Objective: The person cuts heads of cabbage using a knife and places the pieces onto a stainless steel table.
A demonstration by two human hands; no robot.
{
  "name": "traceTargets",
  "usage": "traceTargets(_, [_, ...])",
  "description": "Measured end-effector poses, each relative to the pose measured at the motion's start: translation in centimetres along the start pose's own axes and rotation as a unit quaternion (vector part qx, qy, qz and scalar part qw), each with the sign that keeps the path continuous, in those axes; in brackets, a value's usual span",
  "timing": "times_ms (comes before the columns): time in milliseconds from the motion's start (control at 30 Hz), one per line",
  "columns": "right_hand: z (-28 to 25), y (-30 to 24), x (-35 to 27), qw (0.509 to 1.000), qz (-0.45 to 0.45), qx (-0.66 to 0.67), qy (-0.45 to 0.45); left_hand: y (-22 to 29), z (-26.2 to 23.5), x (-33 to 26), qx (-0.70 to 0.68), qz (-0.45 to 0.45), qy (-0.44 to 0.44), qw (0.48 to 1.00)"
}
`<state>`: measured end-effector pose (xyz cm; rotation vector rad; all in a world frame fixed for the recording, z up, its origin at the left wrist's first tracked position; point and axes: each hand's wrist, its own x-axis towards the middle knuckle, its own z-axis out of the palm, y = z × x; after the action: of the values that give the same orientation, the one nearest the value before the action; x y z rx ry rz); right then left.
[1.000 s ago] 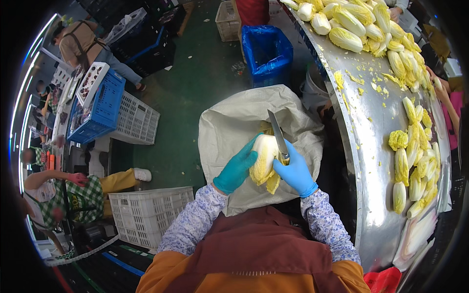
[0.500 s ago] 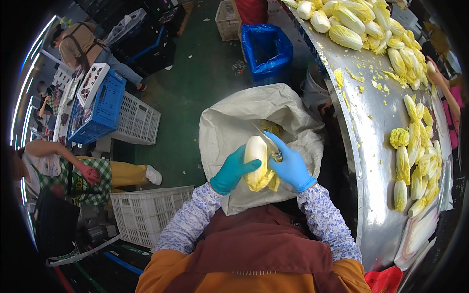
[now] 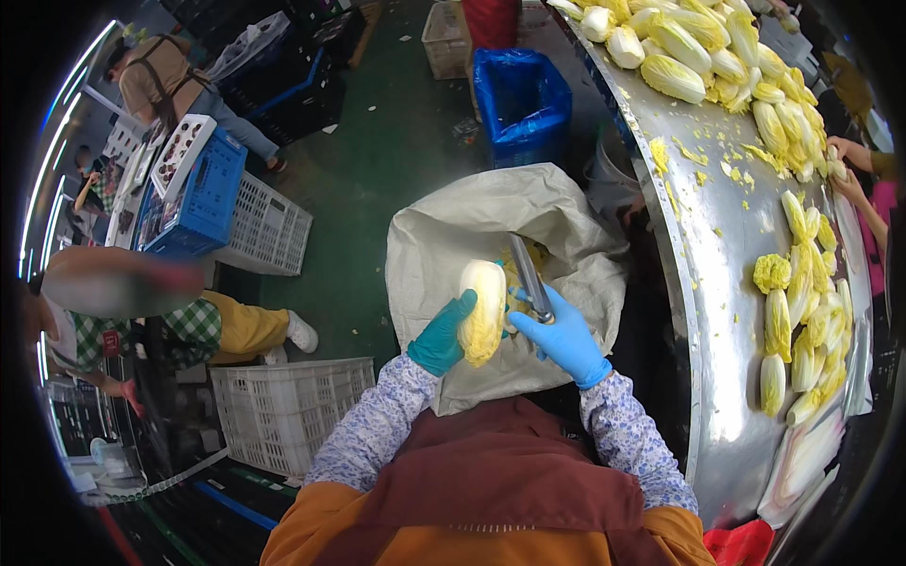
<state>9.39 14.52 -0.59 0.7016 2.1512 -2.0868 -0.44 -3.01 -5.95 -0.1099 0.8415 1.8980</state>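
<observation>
My left hand, in a green glove, is closed around a small napa cabbage, its white base end up and yellow leaves below. In my blue-gloved right hand is a knife, its blade pointing up and away, just right of the cabbage and apart from it. Both hands are over an open white woven sack. Yellow leaf scraps show inside the sack, partly behind the knife.
A metal table on the right bears piled napa cabbages and a row nearer me. A blue-lined bin stands beyond the sack. White crates are at left, near co-workers. Another person's hands reach the table's far side.
The cabbage has moved slightly left, away from my right hand. The knife has swung clear of it, and a loose leaf by my right hand has gone down. A co-worker at left has shifted.
</observation>
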Motion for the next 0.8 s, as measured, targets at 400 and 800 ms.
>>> traceTargets(400, [-0.3, 0.5, 0.4, 0.998, -0.001, -0.012, -0.065, -0.3, 0.5, -1.5, 0.091, -0.056, -0.076, 0.991])
traceTargets(800, [-2.1, 3.0, 1.0, 0.994, -0.089, -0.013, -0.054, 0.8, 1.8, -1.9, 0.093, -0.091, -0.115, 0.985])
